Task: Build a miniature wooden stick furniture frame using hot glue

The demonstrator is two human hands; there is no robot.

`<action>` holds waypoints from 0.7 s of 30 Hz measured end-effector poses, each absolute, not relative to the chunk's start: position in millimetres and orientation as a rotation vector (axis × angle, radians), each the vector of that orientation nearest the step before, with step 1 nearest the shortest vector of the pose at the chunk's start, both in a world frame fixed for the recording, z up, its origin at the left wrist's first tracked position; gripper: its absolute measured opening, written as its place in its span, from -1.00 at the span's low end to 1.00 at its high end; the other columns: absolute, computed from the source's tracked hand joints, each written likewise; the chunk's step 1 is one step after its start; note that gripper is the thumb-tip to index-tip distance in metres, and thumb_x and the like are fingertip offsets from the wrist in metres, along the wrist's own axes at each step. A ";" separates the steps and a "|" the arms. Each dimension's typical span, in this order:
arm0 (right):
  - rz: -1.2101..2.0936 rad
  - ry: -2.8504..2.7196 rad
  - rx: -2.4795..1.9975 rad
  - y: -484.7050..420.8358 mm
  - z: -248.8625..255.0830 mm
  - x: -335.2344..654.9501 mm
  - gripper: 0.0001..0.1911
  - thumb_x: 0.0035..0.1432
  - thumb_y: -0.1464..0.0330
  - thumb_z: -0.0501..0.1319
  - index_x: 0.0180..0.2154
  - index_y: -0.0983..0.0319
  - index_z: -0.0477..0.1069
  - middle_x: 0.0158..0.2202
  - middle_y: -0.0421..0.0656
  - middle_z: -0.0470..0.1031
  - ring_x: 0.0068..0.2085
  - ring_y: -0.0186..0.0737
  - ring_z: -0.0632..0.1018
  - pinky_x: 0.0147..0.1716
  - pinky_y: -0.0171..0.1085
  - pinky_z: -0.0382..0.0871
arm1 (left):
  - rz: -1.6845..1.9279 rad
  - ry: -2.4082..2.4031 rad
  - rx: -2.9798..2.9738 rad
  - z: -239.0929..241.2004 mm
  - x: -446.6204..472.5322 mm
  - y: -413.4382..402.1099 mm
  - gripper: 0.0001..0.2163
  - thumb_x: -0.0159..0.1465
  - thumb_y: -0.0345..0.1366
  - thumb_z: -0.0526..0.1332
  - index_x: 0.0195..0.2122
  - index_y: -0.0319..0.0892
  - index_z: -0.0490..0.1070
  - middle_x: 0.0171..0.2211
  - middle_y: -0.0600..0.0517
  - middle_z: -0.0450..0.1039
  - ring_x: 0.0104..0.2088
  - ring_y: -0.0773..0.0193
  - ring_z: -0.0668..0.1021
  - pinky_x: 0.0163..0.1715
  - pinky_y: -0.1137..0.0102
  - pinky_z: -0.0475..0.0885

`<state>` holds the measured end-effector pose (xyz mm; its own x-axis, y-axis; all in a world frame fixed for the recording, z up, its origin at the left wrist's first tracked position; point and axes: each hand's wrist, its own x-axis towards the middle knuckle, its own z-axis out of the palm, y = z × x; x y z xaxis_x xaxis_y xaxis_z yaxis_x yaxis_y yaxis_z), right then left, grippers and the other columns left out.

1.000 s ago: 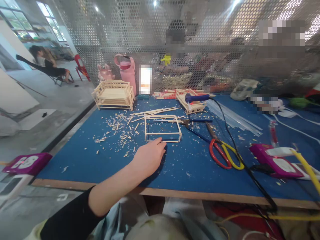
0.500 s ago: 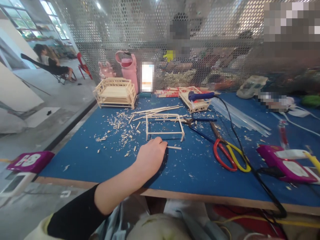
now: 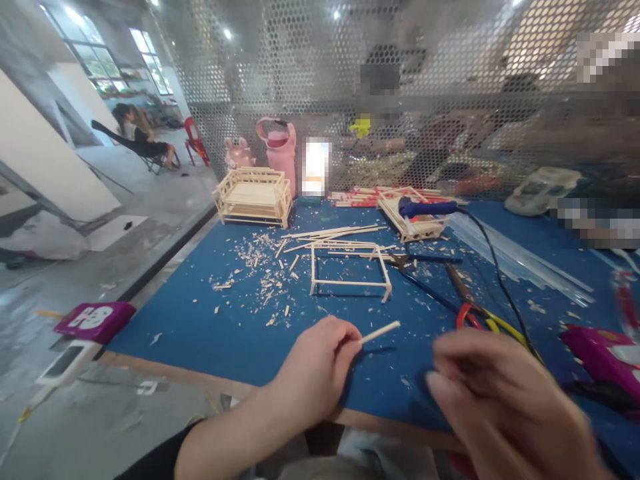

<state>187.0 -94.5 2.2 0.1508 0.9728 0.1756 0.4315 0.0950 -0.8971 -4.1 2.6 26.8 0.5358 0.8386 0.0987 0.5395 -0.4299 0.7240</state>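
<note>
My left hand (image 3: 320,363) is closed, pinching a short wooden stick (image 3: 381,332) between thumb and fingers. The stick's free end points right and slightly up, above the table near its front edge. My right hand (image 3: 500,387), blurred by motion, is at the lower right with fingers curled and a gap between thumb and forefinger; I see nothing in it. Beyond my left hand stands a thin rectangular stick frame (image 3: 350,284). Loose wooden sticks (image 3: 335,232) and pale offcuts (image 3: 270,273) lie behind and left of it.
A small wooden bed model (image 3: 255,193) stands back left, by a pink bottle (image 3: 281,157). A blue glue gun (image 3: 427,208) rests on another wooden model (image 3: 410,230). Pliers (image 3: 425,283), red-and-yellow-handled scissors (image 3: 465,287), clear glue sticks (image 3: 525,263) and a purple power strip (image 3: 605,353) lie rightward.
My left hand has lifted the stick and brought it nearer to me, turning its free end upward. My right hand has come into view at the lower right. The camera view has shifted.
</note>
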 end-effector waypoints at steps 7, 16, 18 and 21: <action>0.879 -1.567 -1.519 -35.0 32.3 159.5 -0.66 0.14 0.11 0.03 -0.51 0.19 0.33 -0.55 -0.20 0.37 -0.49 -0.28 0.41 -0.49 -0.34 0.32 | 0.588 1.006 1.880 30.6 3.0 -10.4 -0.85 0.25 -0.34 0.10 -0.33 -0.18 0.46 -0.39 0.04 0.51 -0.37 0.32 0.48 -0.29 0.43 0.36; 1.090 -1.503 -1.651 -24.9 34.4 189.2 -0.57 0.08 -0.02 0.03 -0.57 0.17 0.17 -0.70 -0.31 0.28 -0.66 -0.37 0.34 -0.60 -0.36 0.23 | 0.558 1.101 1.990 29.1 -15.1 8.0 -0.83 0.23 -0.28 0.13 -0.26 -0.16 0.49 -0.30 0.01 0.55 -0.28 0.24 0.53 -0.20 0.38 0.36; 1.133 -1.434 -1.608 -23.5 35.7 181.6 -0.57 0.06 -0.04 0.05 -0.54 0.18 0.20 -0.69 -0.30 0.31 -0.66 -0.37 0.34 -0.61 -0.36 0.23 | 0.523 1.079 2.003 34.4 -12.9 10.0 -0.81 0.23 -0.26 0.13 -0.24 -0.15 0.50 -0.33 0.02 0.56 -0.32 0.25 0.52 -0.24 0.40 0.36; 1.180 -1.297 -1.487 -22.3 35.7 165.7 -0.54 0.01 -0.08 0.08 -0.51 0.20 0.25 -0.64 -0.24 0.38 -0.63 -0.37 0.36 -0.60 -0.36 0.26 | 0.428 0.963 1.998 39.5 -5.9 10.3 -0.79 0.24 -0.26 0.11 -0.21 -0.14 0.51 -0.37 0.05 0.56 -0.39 0.29 0.51 -0.35 0.46 0.35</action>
<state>165.7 -22.3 35.7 0.0312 0.9908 -0.1319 0.2248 -0.1355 -0.9649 -5.9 10.3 39.5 0.6442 0.7629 -0.0548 0.4700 -0.3383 0.8153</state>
